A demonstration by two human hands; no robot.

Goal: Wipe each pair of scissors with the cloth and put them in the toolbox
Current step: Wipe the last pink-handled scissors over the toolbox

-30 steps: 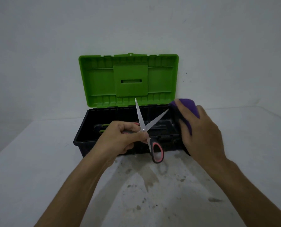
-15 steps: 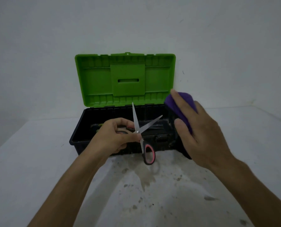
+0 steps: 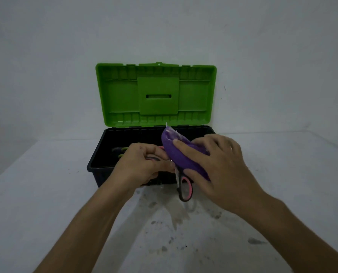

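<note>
A: From the head view, what do you see?

B: The left hand grips 1 handle loop of the scissors. Its fingers are curled round that loop. The other loop, pink and black, hangs down in front of the box.

A: And the other hand?

B: The right hand holds the purple cloth. Its grip is wrapped round the cloth, thumb below and fingers on top. The cloth is folded over the blades. Just 1 thin tip pokes out at the top.

A: Where is the toolbox?

B: The toolbox sits on the white surface, right behind the hands. Its green lid stands open against the wall. The scissors are held above its front edge.

A: Anything inside?

B: Something with green handles lies at the left. I cannot tell just what it is. The surface has dark spots near the arms.
</note>
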